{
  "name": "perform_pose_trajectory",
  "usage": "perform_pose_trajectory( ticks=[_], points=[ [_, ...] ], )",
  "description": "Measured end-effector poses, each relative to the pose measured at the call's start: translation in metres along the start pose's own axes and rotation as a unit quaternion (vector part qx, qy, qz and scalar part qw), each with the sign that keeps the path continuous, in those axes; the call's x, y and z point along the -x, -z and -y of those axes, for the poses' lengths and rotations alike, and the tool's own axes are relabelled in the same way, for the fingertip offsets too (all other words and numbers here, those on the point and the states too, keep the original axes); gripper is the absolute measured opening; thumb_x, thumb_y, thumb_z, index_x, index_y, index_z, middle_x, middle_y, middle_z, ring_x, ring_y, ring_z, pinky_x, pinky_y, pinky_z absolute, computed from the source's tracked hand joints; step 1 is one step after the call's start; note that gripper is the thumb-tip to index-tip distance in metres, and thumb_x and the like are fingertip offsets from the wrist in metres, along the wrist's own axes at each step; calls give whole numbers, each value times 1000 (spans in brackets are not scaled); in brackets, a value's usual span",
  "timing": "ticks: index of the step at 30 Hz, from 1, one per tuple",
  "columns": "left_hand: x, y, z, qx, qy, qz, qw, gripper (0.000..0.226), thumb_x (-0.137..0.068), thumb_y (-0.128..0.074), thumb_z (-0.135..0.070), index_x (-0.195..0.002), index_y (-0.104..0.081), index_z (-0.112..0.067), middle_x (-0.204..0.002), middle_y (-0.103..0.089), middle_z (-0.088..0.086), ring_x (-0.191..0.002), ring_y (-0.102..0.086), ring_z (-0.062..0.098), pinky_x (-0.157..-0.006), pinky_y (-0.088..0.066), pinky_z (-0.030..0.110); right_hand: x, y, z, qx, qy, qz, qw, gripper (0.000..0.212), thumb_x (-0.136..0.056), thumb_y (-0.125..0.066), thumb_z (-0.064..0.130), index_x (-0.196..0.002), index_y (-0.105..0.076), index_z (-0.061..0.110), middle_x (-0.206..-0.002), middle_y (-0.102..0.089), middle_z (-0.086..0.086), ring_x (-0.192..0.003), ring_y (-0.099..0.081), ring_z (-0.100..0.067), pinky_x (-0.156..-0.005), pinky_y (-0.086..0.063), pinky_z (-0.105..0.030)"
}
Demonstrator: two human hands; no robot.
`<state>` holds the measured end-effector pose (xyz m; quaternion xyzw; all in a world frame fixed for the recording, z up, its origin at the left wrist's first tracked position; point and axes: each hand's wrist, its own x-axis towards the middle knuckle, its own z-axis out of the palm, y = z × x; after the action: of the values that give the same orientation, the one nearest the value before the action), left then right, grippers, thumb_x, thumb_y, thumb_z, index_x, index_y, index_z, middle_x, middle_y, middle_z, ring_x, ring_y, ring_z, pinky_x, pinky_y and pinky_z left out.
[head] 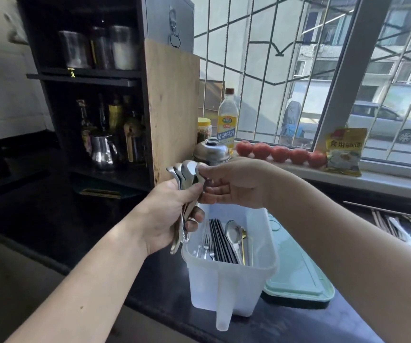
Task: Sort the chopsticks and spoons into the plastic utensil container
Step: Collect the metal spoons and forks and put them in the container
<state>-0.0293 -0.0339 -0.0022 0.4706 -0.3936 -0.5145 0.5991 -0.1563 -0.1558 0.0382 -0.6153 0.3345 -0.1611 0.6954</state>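
Note:
My left hand (167, 214) grips a bundle of several steel spoons (185, 173) upright, bowls up, just left of and above the white plastic utensil container (226, 288). My right hand (229, 184) pinches the bowl of the rightmost spoon in that bundle. Inside the container lie black chopsticks (220, 240), a steel spoon (232, 235), a gold-handled utensil and forks (205, 243). More chopsticks and white spoons (402, 227) lie on the counter at the far right.
A pale green lid (298, 273) lies right of the container. A wooden cutting board (172, 107) leans against a dark shelf of bottles and a steel jug. A steel lid, oil bottle, jar, tomatoes (281, 153) and a yellow packet stand along the windowsill.

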Motion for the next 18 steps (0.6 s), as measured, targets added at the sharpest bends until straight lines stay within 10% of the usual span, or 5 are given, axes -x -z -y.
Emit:
perform_pose_trajectory(
  ticks=[6,10,13,18],
  points=[
    [-2,9,5,8,-11,-120,993,12,-111,-43,-22,-116,-49,-13,-82,-74,12,-66,-75,29,-47,-54,33,7,16,17,-66,104,-159,979,11,-92,-72,14,-94,-64,7,-68,-65,-5,-48,-61,-10,-55,-56,-25],
    [-7,34,12,-70,-33,-232,970,21,-109,-45,-22,-89,-41,-18,-62,-31,-3,-40,-26,7,-36,-22,21,1,25,27,132,187,-283,932,32,-81,-73,4,-103,-51,14,-67,-68,-15,-45,-66,-22,-52,-60,-37],
    [-7,38,9,-62,5,-215,975,22,-108,-45,-32,-98,-52,-13,-59,-30,-6,-44,-21,7,-37,-15,20,-22,18,6,381,106,-279,875,7,-86,-63,0,-92,-65,-2,-59,-71,-16,-54,-73,-28,-56,-63,-42],
    [-1,34,9,-56,39,-165,984,25,-104,-46,-20,-114,-60,-1,-72,-44,1,-44,-28,8,-37,-15,19,-60,22,-31,518,-139,-188,823,31,-99,-57,11,-75,-66,-6,-64,-73,-15,-58,-74,-25,-51,-61,-33]
  ],
)
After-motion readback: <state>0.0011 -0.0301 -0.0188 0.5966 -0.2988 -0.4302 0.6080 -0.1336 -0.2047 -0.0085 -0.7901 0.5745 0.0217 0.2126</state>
